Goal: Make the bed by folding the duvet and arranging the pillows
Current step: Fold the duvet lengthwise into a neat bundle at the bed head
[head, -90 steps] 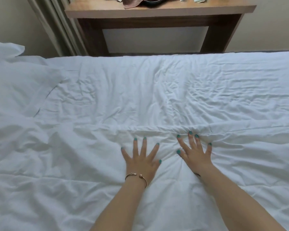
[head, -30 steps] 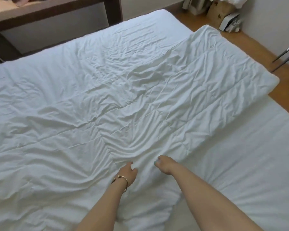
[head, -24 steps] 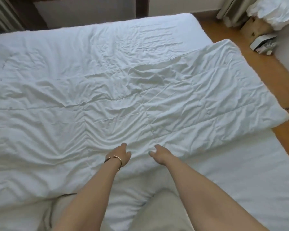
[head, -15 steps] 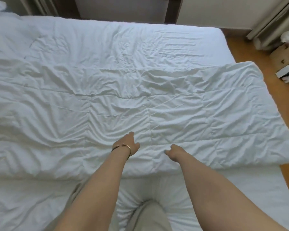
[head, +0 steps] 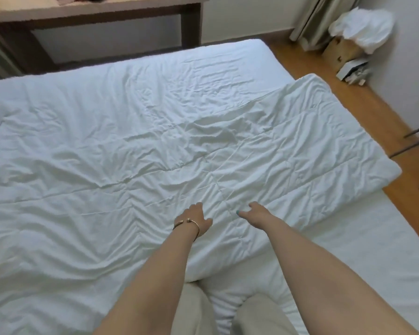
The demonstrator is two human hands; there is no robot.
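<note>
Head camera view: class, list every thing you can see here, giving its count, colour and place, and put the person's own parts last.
duvet: one, white, spread wrinkled across the bed
mattress sheet: one, white, bare at right
desk: one, wooden, behind the bed
floor: wooden, right of the bed
cardboard box: one, brown, far right corner
white bag: one, atop the box
bracelet: one, gold, left wrist
hands: left hand, right hand, both on the duvet

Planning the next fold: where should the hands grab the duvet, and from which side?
Probably the duvet's near long edge, the puffy fold just above the knees, approached from the person's side. The left hand and right hand rest flat a little past it. The rounded edge gives thickness to pinch; spreading the hands apart should keep it from sagging.
</note>
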